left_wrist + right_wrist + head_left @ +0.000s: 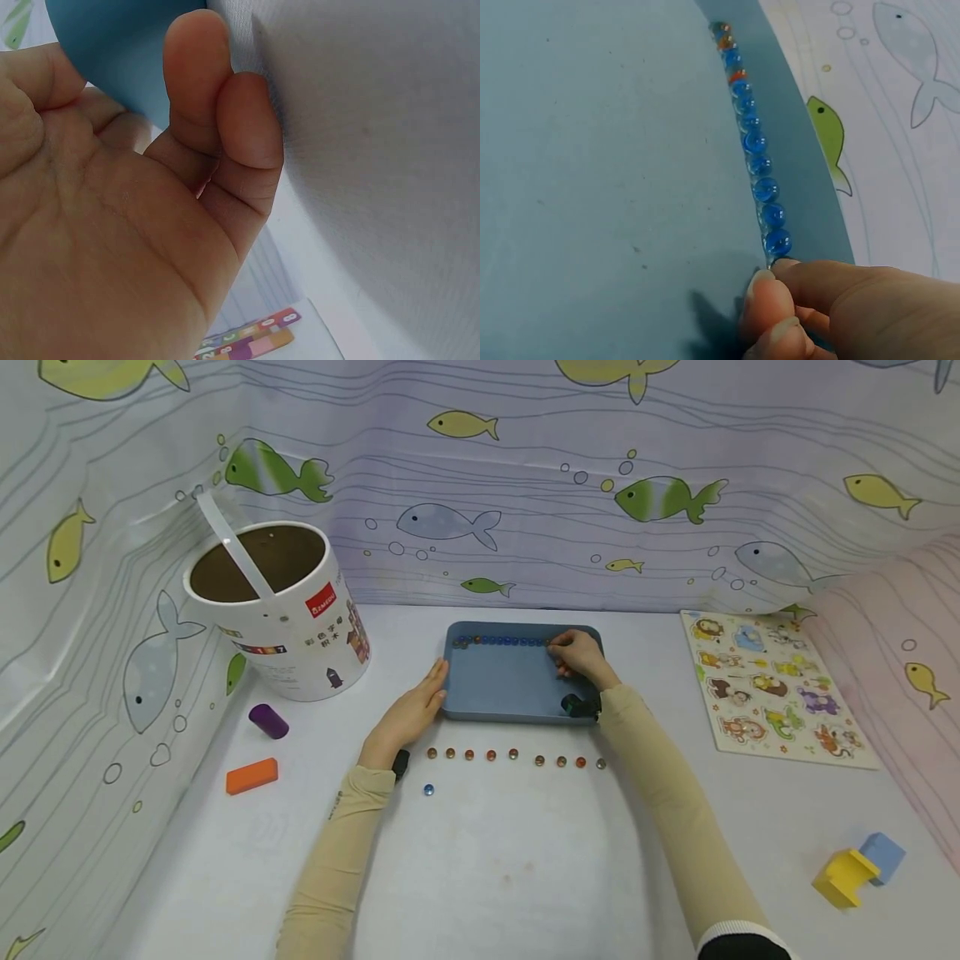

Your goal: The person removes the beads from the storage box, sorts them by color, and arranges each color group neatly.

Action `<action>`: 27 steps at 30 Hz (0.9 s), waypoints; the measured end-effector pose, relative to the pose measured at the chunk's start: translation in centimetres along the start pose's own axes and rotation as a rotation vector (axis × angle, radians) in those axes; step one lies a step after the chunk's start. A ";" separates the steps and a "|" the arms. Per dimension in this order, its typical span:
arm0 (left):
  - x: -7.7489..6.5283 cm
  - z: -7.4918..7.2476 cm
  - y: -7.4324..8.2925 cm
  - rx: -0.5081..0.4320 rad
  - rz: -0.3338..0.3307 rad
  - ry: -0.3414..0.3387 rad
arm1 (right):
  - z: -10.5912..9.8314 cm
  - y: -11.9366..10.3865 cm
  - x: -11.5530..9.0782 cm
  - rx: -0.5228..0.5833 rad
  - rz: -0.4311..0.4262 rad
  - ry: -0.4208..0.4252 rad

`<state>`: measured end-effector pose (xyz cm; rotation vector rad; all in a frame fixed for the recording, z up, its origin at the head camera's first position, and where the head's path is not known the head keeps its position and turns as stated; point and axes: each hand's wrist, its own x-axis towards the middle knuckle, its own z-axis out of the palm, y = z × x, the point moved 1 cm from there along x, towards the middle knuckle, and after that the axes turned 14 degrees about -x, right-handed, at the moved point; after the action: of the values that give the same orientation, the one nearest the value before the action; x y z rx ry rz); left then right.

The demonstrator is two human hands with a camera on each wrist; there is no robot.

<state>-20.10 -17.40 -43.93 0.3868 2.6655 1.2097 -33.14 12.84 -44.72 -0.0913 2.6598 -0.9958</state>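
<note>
A blue-grey tray (502, 681) lies on the white table. Along its far wall runs a row of glass marbles (756, 142), mostly blue, with orange and green ones at the far left end. My right hand (579, 653) is inside the tray at the right end of this row, thumb and index finger pinching a marble that the fingertips almost wholly hide. My left hand (408, 714) rests against the tray's left side, fingers extended; in the left wrist view its palm (97, 225) holds nothing.
Before the tray, several orange and brownish marbles (491, 755) form a line, with a blue marble (428, 790) nearer. A white bucket (300, 635), purple cylinder (268, 721) and orange block (252, 776) stand left; an animal puzzle board (780, 693), yellow block (843, 878) and blue block (883, 857) lie right.
</note>
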 end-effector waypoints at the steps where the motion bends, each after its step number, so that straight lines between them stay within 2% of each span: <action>1: 0.0 0.0 0.0 0.000 -0.001 0.000 | 0.0 0.0 0.0 -0.005 -0.009 -0.001; 7: 0.1 -0.1 0.1 -0.018 0.000 0.002 | -0.1 -0.2 -0.1 -0.008 -0.040 -0.004; 13: 0.1 0.0 -0.2 -0.013 -0.010 -0.003 | -0.6 0.2 -0.7 0.227 -0.063 -0.072; 15: 0.1 0.0 -0.2 -0.013 -0.015 -0.005 | -0.9 0.3 -1.2 0.270 -0.087 -0.088; 21: 0.1 0.0 0.0 -0.014 -0.005 -0.005 | -1.7 0.1 -3.2 0.307 -0.163 -0.133; 27: 0.1 0.1 -0.1 -0.009 -0.006 0.003 | -2.2 0.0 -4.9 0.308 -0.193 -0.178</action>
<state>-20.15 -17.38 -44.07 0.3756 2.6602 1.2214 -29.16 14.99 -41.93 -0.3573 2.3407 -1.3768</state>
